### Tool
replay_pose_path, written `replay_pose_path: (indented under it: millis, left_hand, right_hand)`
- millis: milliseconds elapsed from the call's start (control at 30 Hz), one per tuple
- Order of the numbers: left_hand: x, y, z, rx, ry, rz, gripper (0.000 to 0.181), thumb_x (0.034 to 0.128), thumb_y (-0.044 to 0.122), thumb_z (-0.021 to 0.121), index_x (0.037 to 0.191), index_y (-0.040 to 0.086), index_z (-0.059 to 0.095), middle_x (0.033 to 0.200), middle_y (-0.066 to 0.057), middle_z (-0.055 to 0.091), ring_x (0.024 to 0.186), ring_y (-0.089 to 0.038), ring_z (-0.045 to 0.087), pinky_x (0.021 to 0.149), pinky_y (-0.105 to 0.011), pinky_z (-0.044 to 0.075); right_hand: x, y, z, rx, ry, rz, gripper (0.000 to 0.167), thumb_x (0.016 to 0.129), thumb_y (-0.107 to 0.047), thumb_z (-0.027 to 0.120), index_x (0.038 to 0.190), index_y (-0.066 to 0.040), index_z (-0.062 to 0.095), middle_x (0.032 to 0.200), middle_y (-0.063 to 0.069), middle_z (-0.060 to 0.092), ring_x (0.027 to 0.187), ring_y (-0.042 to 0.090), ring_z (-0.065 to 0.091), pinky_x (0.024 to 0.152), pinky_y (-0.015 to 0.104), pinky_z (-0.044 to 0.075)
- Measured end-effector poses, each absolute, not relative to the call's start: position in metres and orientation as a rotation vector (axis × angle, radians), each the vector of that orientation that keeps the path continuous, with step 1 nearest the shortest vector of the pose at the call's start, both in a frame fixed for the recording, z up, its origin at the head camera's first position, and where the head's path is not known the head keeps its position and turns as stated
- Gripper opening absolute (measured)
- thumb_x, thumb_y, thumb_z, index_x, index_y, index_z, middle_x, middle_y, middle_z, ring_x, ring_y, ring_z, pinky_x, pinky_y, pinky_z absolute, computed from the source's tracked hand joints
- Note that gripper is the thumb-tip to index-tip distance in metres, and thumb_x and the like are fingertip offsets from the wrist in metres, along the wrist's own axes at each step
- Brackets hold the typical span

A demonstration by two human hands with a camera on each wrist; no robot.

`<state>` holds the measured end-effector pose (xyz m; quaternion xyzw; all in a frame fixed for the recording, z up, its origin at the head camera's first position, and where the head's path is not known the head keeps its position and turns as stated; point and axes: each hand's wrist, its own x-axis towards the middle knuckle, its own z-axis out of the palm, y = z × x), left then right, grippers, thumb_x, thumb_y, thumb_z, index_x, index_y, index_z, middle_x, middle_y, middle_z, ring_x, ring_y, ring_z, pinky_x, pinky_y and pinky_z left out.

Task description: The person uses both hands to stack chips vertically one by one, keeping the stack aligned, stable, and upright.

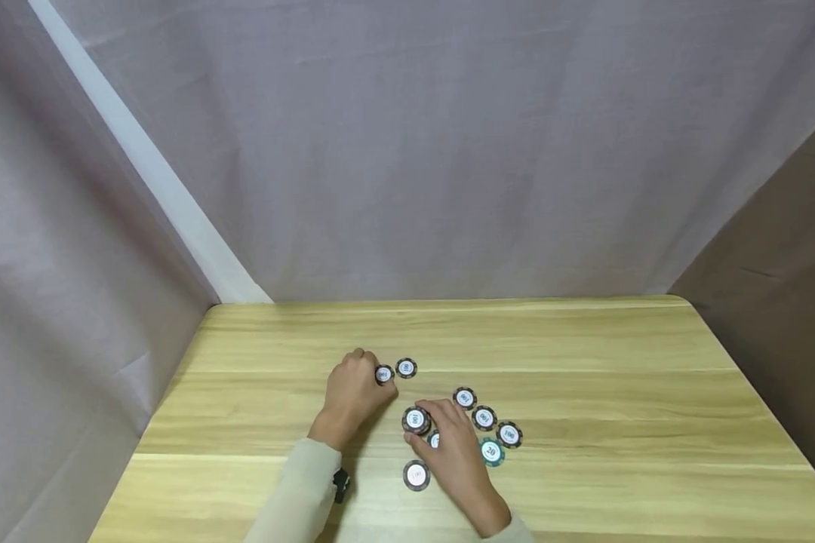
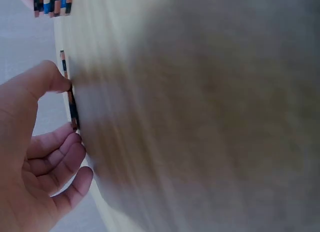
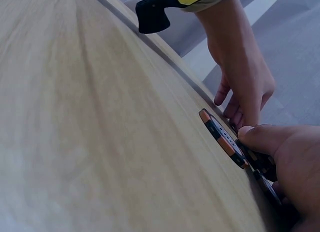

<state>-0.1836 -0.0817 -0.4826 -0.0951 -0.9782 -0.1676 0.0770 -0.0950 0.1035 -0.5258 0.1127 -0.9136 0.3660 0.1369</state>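
Note:
In the head view my left hand (image 1: 355, 388) pinches a black poker chip (image 1: 384, 374) marked 100. The left wrist view shows its thumb at one edge of that chip (image 2: 72, 109) and a fingertip at the other, low against the tabletop. Closer to me, my right hand (image 1: 451, 451) grips a stack of chips (image 1: 416, 419) between thumb and fingers, a black 100 on top. Seen from the left wrist, the stack (image 2: 52, 2) shows several striped edges, some with blue. Another chip (image 1: 435, 439) lies partly hidden under the right hand.
Past the left hand's chip lies another black chip (image 1: 406, 368). Right of the right hand are black chips (image 1: 465, 398), (image 1: 484, 418), (image 1: 509, 434) and a green 20 chip (image 1: 491, 452). A single chip (image 1: 417, 475) lies nearer me. Grey curtains surround the wooden table (image 1: 618, 377).

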Motion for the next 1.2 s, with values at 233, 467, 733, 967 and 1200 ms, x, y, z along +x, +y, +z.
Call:
replay_pose_path:
  millis: [233,467,733,967,1200]
  left_hand:
    - [-0.180,-0.084,-0.482,-0.322,-2.896,-0.469,0.032,0.0762,0.032,0.080,0.075,0.010,0.057,0.076,-0.003,0.058,0.067,-0.020,0.056,0.061,-0.035,0.057]
    - [-0.175,-0.089,-0.481,-0.346,-2.884,-0.519,0.030,0.0758,0.031,0.079,0.081,0.007,0.062,0.078,-0.002,0.058,0.069,-0.019,0.057,0.063,-0.035,0.058]
    - [-0.163,-0.089,-0.474,-0.484,-2.843,-0.576,0.026,0.0779,0.029,0.074,0.089,0.008,0.064,0.081,0.001,0.058,0.073,-0.013,0.055,0.066,-0.029,0.056]
    - [-0.147,-0.079,-0.468,-0.633,-2.804,-0.623,0.028,0.0801,0.032,0.077,0.097,0.010,0.069,0.088,0.004,0.063,0.080,-0.011,0.059,0.073,-0.028,0.059]
    - [-0.135,-0.071,-0.466,-0.743,-2.781,-0.477,0.036,0.0833,0.038,0.079,0.104,0.009,0.073,0.098,0.000,0.072,0.089,-0.016,0.067,0.080,-0.031,0.061]
  right_hand:
    - [-0.096,0.103,-0.525,0.316,-2.651,1.068,0.052,0.081,-0.029,0.091,0.127,-0.013,0.072,0.117,0.002,0.070,0.115,0.023,0.061,0.103,0.047,0.051]
    - [-0.097,0.103,-0.525,0.330,-2.656,1.064,0.052,0.082,-0.029,0.091,0.128,-0.013,0.071,0.117,0.001,0.069,0.115,0.021,0.060,0.102,0.046,0.051]
    - [-0.098,0.103,-0.523,0.337,-2.650,1.067,0.053,0.082,-0.028,0.091,0.128,-0.012,0.071,0.117,0.002,0.069,0.114,0.022,0.060,0.101,0.046,0.051]
    - [-0.099,0.104,-0.525,0.348,-2.634,1.044,0.055,0.080,-0.024,0.092,0.129,-0.009,0.070,0.116,0.002,0.069,0.113,0.022,0.061,0.102,0.046,0.051]
    - [-0.099,0.104,-0.525,0.347,-2.645,1.031,0.055,0.079,-0.018,0.090,0.128,-0.003,0.069,0.118,0.005,0.069,0.116,0.026,0.061,0.106,0.048,0.050]
